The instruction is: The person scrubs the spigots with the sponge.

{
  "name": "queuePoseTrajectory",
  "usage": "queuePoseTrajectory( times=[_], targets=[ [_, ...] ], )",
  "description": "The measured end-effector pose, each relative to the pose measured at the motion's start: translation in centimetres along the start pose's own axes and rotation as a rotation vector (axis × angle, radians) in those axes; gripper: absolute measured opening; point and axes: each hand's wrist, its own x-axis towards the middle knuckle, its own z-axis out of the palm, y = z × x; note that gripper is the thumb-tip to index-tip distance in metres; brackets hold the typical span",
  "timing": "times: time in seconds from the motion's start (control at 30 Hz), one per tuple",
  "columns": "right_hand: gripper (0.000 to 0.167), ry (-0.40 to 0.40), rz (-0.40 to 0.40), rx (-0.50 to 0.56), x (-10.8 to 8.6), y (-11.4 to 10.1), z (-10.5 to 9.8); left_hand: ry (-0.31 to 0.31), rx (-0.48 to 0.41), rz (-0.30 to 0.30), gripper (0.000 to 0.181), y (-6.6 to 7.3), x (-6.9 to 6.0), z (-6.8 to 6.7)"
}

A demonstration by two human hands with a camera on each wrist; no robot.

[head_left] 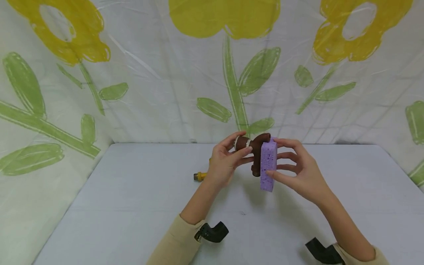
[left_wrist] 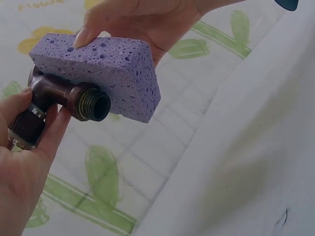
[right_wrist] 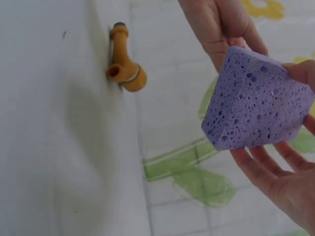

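Note:
My left hand (head_left: 222, 163) grips a dark brown pipe fitting (head_left: 257, 154) by its ribbed collar, raised above the table. In the left wrist view the fitting (left_wrist: 54, 91) shows a threaded open end, and its body lies against a purple sponge (left_wrist: 93, 61). My right hand (head_left: 303, 171) holds the sponge (head_left: 268, 165) between thumb and fingers, its long side upright in the head view. The right wrist view shows the sponge's broad porous face (right_wrist: 261, 103), which hides the fitting there.
A yellow-orange fitting (right_wrist: 125, 61) lies on the white table (head_left: 132, 206), partly behind my left hand in the head view. Behind the table hangs a pale sheet (head_left: 149, 92) with painted flowers. Black curved pieces (head_left: 215, 232) sit at both sleeves.

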Motion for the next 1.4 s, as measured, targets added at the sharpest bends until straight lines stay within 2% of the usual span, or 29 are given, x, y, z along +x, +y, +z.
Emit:
queuePoseTrajectory(
  times=[0.23,0.43,0.53,0.73,0.93,1.23,1.3,1.4],
  targets=[
    [0.079,-0.031,-0.004,-0.016,-0.07,-0.21,0.04,0.008,0.006,0.009,0.048,-0.02,0.04,-0.06],
    [0.080,-0.004,0.006,-0.031,0.00,0.09,-0.42,-0.036,-0.001,0.009,0.050,0.08,0.11,-0.05],
    [0.080,-0.001,0.008,-0.020,-0.04,-0.10,-0.42,-0.037,0.000,0.009,0.051,0.12,0.09,0.08],
    [0.079,-0.012,-0.011,0.000,-0.08,-0.64,-0.18,-0.014,0.006,0.013,0.049,0.13,0.15,0.25],
    [0.078,-0.032,0.012,-0.034,-0.02,-0.67,-0.32,-0.001,-0.009,0.015,0.050,0.11,0.08,0.37],
    [0.068,-0.177,0.077,-0.090,-0.11,-0.48,-0.49,0.079,-0.079,0.049,0.046,0.06,0.01,0.39],
    [0.068,-0.180,0.090,-0.098,-0.17,-0.44,-0.49,0.080,-0.083,0.048,0.046,0.08,-0.04,0.36],
    [0.070,-0.145,0.091,-0.086,-0.22,-0.44,-0.39,0.065,-0.075,0.034,0.046,0.06,-0.12,0.33]
  ],
)
